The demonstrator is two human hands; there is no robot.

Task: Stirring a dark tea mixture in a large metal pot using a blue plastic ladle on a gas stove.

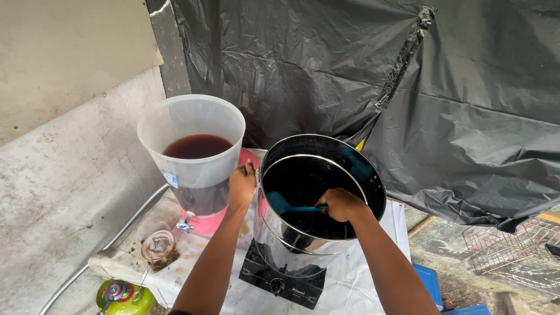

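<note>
1. Lying at the far left, a green gas canister with a red valve [119, 294] feeds a flexible metal hose [111, 239] that runs up along the grey concrete wall, low and out of the way of the work.
2. Beside it a small stained cloth strainer [158, 247] rests on the white cloth [361, 274].
3. A clear plastic dispenser jug with a pink base [192, 153] stands near the pot, partly filled with dark brown liquid.
4. The left hand [241, 185] presses flat, fingers together, between the jug and the pot rim, seemingly to steady the pot; it grasps nothing.
5. A tall stainless steel pot [291, 236] sits on a black single-burner stove [280, 280], holding dark liquid.
6. The right hand [340, 204] is closed round the handle of a blue plastic ladle [280, 204], whose bowl dips inside the pot.
7. Black plastic sheeting [466, 105] hangs behind, perhaps as a screen.
</note>
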